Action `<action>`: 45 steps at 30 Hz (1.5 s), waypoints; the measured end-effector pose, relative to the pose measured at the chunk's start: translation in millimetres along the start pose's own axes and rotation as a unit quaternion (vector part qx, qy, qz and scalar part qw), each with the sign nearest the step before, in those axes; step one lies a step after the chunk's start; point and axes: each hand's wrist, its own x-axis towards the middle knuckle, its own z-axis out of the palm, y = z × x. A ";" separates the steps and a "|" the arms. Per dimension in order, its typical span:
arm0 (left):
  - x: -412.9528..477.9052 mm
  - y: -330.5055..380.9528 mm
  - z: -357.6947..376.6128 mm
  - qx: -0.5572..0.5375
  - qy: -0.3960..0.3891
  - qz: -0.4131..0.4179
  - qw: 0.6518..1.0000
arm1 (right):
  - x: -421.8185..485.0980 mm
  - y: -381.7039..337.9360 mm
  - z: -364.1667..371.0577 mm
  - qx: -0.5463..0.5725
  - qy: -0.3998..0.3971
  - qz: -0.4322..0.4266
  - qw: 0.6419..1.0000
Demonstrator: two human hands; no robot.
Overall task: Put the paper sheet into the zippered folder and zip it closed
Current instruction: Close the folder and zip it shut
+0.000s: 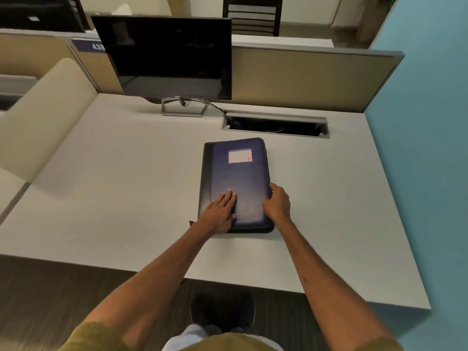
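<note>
A: Centre of the frame, on the white desk top (pixel 126 198): a dark blue zippered folder with a black spine and black edging (pixel 240 178), lying flat, cover down, long side running away from the camera.

B: Anything in it?

A: Cannot tell. The cover hides the inside and no paper sheet shows anywhere on the desk. Just above the folder, a long grey cable hatch set into the desk (pixel 274 122) stands open, dark inside, cables only faintly visible.

B: Any writing?

A: A small white label with a red mark at its corner (pixel 239 156) sits near the folder's far end; its lines are too blurred to read. Upper middle of the frame, a black flat monitor on a silver stand (pixel 167 57), screen dark, with "DELL" on its lower bezel. Upper left, a purple sign on the beige partition (pixel 88 45) reads "438".

B: And the hands?

A: Both arms reach straight out from the bottom of the frame. The left hand (pixel 220 211) lies palm down on the near left part of the cover, fingers straight and close together, pressing flat, gripping nothing. The right hand (pixel 277 202) hooks over the folder's right edge, fingers curled onto the black edging; whether they pinch a zipper pull, I cannot tell.
</note>
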 end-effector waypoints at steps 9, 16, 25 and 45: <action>6.7 -9.7 17.5 0.044 -0.015 -0.010 0.999 | -14.8 20.1 44.9 -0.286 -0.136 -0.207 0.926; 15.7 -23.8 8.1 0.022 -0.011 0.004 1.000 | -4.3 16.8 50.1 -0.303 -0.130 -0.213 0.920; -31.1 -69.0 6.2 -0.112 0.140 -0.051 0.983 | -30.7 14.3 71.3 -0.175 0.017 -0.242 0.954; -95.9 -102.2 55.8 -0.082 0.164 -0.106 0.977 | -113.1 -23.8 162.3 -0.124 -0.114 -0.143 0.975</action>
